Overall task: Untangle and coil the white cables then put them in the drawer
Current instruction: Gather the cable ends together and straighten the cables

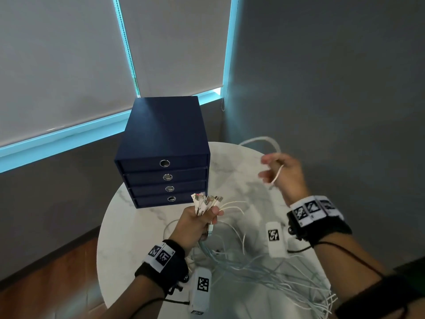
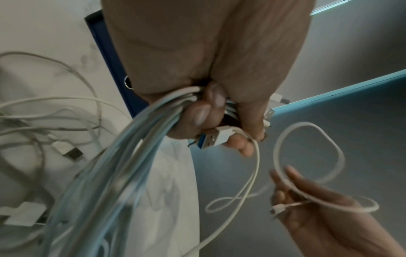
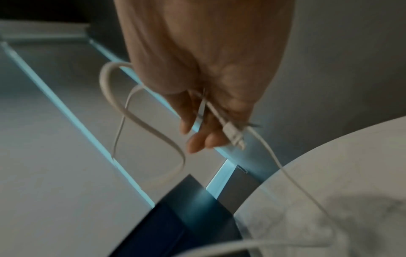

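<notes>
My left hand (image 1: 197, 223) (image 2: 211, 107) grips a bundle of white cables (image 1: 207, 203) (image 2: 123, 156) near their plug ends, which fan out above the fist. One USB plug (image 2: 211, 137) sticks out under my fingers. The cables trail down over the round marble table (image 1: 138, 226) toward its near right edge. My right hand (image 1: 282, 173) (image 3: 211, 111) is raised over the table's far right side and holds a single white cable (image 1: 264, 142) (image 3: 140, 120) in a loop, its small plug (image 3: 235, 135) hanging by the fingers. The dark blue drawer unit (image 1: 164, 153) stands at the table's back left, all drawers closed.
A grey wall and window blinds (image 1: 57, 65) stand behind the table. Wooden floor (image 1: 57, 284) lies to the left. More loose white cables (image 2: 44, 113) and a plug (image 2: 70, 151) lie on the tabletop under my left hand.
</notes>
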Available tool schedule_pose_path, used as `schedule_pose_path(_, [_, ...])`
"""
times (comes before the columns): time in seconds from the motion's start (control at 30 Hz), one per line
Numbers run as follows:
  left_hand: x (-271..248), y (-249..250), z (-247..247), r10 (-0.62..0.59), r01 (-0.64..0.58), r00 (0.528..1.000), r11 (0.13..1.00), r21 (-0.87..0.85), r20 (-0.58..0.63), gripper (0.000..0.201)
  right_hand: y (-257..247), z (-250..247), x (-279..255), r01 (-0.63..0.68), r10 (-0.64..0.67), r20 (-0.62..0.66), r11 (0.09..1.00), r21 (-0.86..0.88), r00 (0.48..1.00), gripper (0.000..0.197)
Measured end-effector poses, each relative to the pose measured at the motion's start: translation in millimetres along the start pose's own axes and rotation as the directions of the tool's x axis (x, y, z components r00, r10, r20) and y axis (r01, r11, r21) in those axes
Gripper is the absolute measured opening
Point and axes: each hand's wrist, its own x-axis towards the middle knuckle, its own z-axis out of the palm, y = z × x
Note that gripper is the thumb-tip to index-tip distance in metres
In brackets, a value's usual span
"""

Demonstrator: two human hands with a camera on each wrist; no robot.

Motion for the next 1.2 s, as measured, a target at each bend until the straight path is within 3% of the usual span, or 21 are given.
schedule_pose_path(0.07, [2, 6, 4, 0.022, -0.022, 1.0, 1.0, 0.021, 0.011, 0.029, 5, 16, -20, -0.036, 0.073, 0.273, 0.989, -0.14, 0.959, 0.014])
schedule_pose_path(0.13, [2, 11, 7, 0.05, -0.049, 0.999, 0.998, 0.04, -0.008, 0.024, 10, 29, -33, -0.049, 0.17, 0.474, 0.965, -0.257, 0.864, 0.019])
schedule_pose_path(0.2, [2, 12, 7, 0.067, -0.065, 0.997, 0.997, 0.04, -0.045, 0.023, 12, 35, -38, -0.047, 0.231, 0.553, 0.944, -0.326, 0.8, 0.023])
schedule_pose_path(0.33, [1, 9, 3, 0.08, -0.079, 0.994, 0.997, 0.022, -0.069, 0.029, 10, 33, -35, -0.017, 0.287, 0.603, 0.911, -0.412, 0.744, 0.031])
schedule_pose_path(0.43, [0, 3, -1, 0.055, -0.052, 0.996, 0.998, 0.037, -0.07, 0.027, 9, 29, -30, -0.124, 0.311, 0.498, 0.92, -0.372, 0.809, 0.03])
schedule_pose_path(0.53, [-2, -2, -3, 0.031, -0.021, 0.994, 0.995, 0.096, -0.101, 0.029, 16, 22, -20, -0.244, 0.352, 0.31, 0.909, -0.337, 0.883, 0.021])
schedule_pose_path(0.67, [2, -12, -7, -0.03, 0.043, 0.96, 0.998, 0.043, -0.278, 0.026, 25, 8, -9, -0.332, 0.339, 0.043, 0.935, -0.123, 0.94, 0.022])
schedule_pose_path(0.77, [6, -17, -11, -0.078, 0.081, 0.921, 0.997, -0.008, -0.383, 0.028, 22, 0, -7, -0.311, 0.311, 0.015, 0.949, 0.048, 0.95, 0.021])
schedule_pose_path(1.07, [9, -14, -7, -0.078, 0.086, 0.901, 0.996, 0.0, -0.428, 0.028, 1, 2, -7, -0.124, 0.124, 0.018, 0.96, 0.252, 0.992, 0.021])
schedule_pose_path(1.2, [9, -9, -3, -0.115, 0.096, 0.927, 0.993, -0.072, -0.356, 0.029, -20, 15, -18, -0.079, 0.051, 0.112, 0.961, 0.266, 0.992, 0.018])
